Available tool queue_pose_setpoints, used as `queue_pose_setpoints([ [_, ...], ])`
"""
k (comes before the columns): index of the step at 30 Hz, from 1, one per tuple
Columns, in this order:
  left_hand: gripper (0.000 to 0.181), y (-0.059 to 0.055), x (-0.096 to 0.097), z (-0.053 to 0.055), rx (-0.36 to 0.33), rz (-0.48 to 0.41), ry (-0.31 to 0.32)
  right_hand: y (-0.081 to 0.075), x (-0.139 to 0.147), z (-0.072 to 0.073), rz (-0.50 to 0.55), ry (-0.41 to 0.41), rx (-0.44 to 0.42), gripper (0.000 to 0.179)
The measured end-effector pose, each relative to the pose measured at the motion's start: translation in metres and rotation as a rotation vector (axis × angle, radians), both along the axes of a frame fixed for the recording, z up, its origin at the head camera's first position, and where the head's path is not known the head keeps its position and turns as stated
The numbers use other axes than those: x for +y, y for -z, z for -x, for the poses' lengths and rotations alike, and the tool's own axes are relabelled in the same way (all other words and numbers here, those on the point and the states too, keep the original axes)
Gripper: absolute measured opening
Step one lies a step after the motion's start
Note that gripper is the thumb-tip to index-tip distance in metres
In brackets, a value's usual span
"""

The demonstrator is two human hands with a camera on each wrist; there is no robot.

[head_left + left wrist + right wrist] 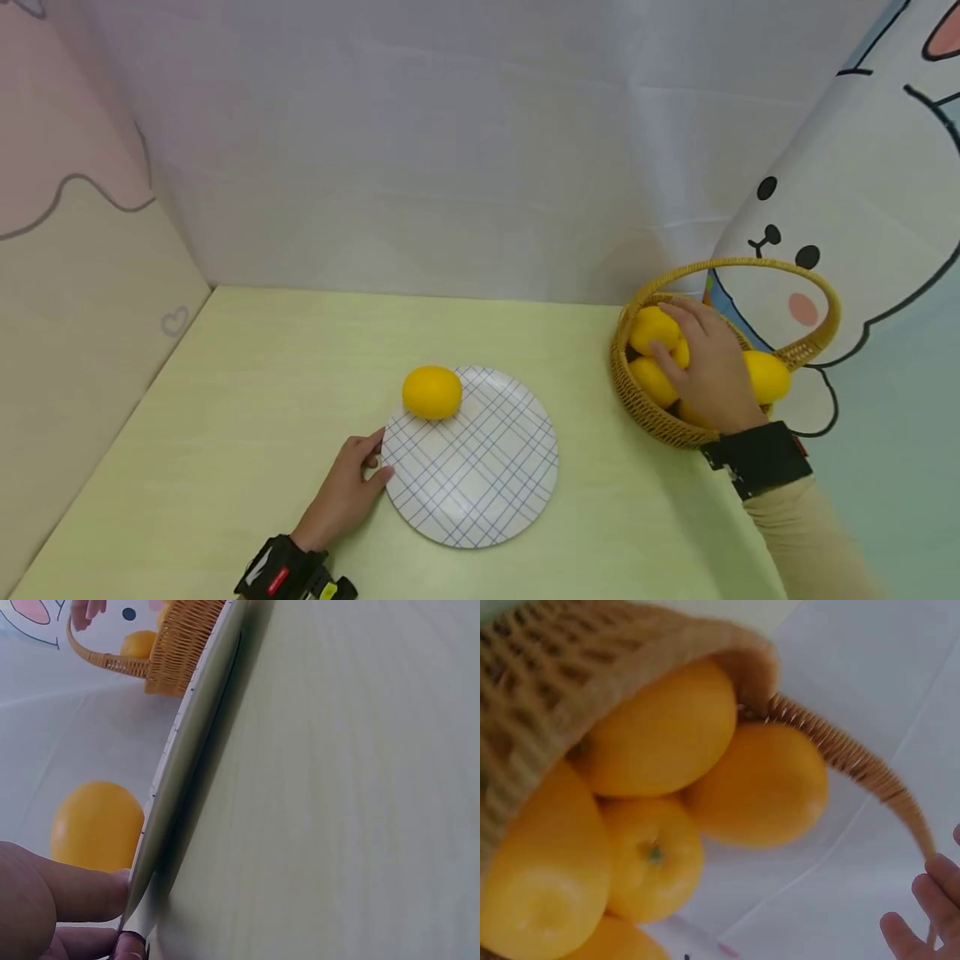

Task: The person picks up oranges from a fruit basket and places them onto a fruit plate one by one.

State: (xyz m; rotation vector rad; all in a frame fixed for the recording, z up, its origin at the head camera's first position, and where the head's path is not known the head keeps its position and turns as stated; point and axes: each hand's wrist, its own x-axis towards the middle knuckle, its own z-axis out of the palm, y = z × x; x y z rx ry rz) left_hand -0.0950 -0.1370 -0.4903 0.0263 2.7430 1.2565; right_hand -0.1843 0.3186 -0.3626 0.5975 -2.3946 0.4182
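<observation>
My left hand (347, 483) grips the left rim of a round white plate (480, 475) with blue crossing lines, thumb and fingers at its edge. On the plate's upper left edge sits a yellow lemon (432, 392), also seen beyond the rim in the left wrist view (97, 825). My right hand (708, 362) is over a woven basket (637, 404), fingers spread above several lemons (654, 332). In the right wrist view its fingertips (937, 900) are near the basket's handle (855, 765), apart from the lemons (757, 784). The palm is out of sight there.
Another lemon (767, 377) lies at the basket's right side under the arched handle. The pale green table (300, 350) meets a white cloth backdrop (450, 167) behind. A cartoon-printed cloth (862, 250) hangs at the right.
</observation>
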Motion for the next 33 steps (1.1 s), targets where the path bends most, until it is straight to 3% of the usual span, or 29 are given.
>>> queue_pose_setpoints([
  [4,0.062,0.000,0.000,-0.001,0.007,0.001,-0.002,-0.002,0.035,0.000,0.033,0.092,-0.070,0.050],
  [9,0.061,-0.001,0.001,0.001,0.022,-0.001,0.001,-0.006,0.077,-0.002,-0.014,0.176,-0.306,0.057],
  [13,0.061,-0.001,0.000,0.000,0.022,-0.003,-0.003,-0.004,0.097,-0.005,-0.075,0.215,-0.432,0.064],
  [22,0.061,-0.001,0.000,-0.001,0.007,-0.006,0.002,0.009,0.112,-0.012,-0.181,0.229,-0.531,0.081],
  [33,0.061,-0.001,0.000,-0.001,0.020,-0.004,-0.006,0.015,0.120,-0.011,-0.204,0.142,-0.643,0.083],
])
